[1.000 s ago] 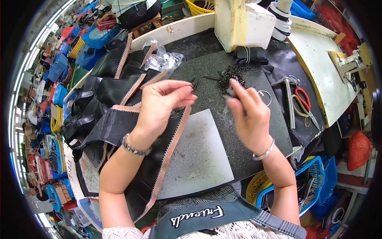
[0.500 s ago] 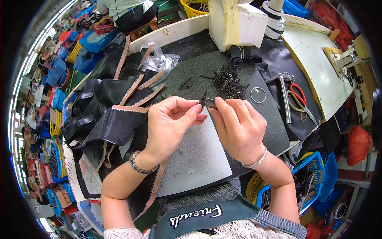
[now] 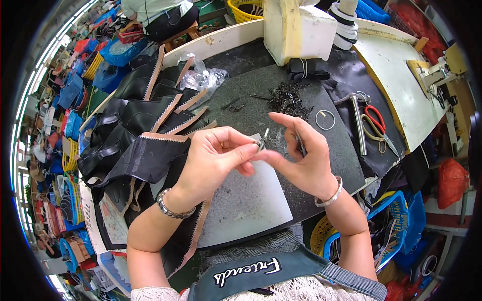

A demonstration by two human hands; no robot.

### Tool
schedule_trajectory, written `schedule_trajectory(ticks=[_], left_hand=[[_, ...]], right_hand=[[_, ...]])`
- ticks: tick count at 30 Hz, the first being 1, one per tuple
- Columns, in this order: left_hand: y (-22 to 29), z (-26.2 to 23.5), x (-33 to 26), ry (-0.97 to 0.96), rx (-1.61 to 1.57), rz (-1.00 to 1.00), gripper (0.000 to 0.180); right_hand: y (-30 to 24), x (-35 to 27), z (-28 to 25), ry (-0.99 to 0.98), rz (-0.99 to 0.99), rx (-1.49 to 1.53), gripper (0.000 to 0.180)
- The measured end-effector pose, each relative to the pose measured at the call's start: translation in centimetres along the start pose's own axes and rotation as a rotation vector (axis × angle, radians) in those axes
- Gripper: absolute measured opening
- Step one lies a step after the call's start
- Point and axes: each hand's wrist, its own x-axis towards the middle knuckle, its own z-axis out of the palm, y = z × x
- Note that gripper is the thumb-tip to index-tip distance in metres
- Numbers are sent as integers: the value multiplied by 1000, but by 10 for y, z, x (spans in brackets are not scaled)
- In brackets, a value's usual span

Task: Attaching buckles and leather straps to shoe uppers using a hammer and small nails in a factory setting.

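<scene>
Left grip [image 3: 213, 156] pinches a small piece [image 3: 263, 140]; right grip [image 3: 309, 163], thumb stretched leftward, cradles a dark tool [image 3: 300, 144].

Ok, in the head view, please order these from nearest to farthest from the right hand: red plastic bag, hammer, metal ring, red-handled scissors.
From the right hand:
1. Metal ring: just beyond the hand, on the table.
2. Hammer: right of the ring.
3. Red-handled scissors: right of the hammer.
4. Red plastic bag: far right, off the table.
</scene>
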Motion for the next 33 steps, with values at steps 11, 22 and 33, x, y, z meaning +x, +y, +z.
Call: schedule_trajectory(ticks=[11,22,33], left_hand=[[9,3,0,-78,51,-117,11],[-19,23,5,37,-442,83,25],[-22,6,-4,-151,-148,-153,12]], right_hand=[[12,-5,12,163,-334,7,28],[10,-10,26,278,-238,138,25],[21,-12,-3,-120,-208,142,41]])
